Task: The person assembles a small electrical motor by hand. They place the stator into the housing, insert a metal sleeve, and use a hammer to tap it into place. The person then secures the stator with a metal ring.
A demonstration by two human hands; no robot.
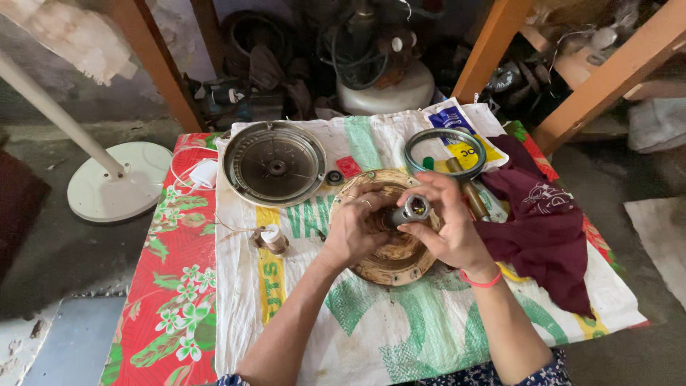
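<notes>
Sack-covered table (400, 336), both hands, left hand (355, 230), right hand (446, 227), clamped on metal cylinder (410, 211) over round casing (396, 264)

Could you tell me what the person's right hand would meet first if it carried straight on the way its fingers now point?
The right hand points left, holding a small metal cylinder. Going straight on, it would likely meet the left hand first, just across the round rusty motor housing; depth is unclear.
</notes>
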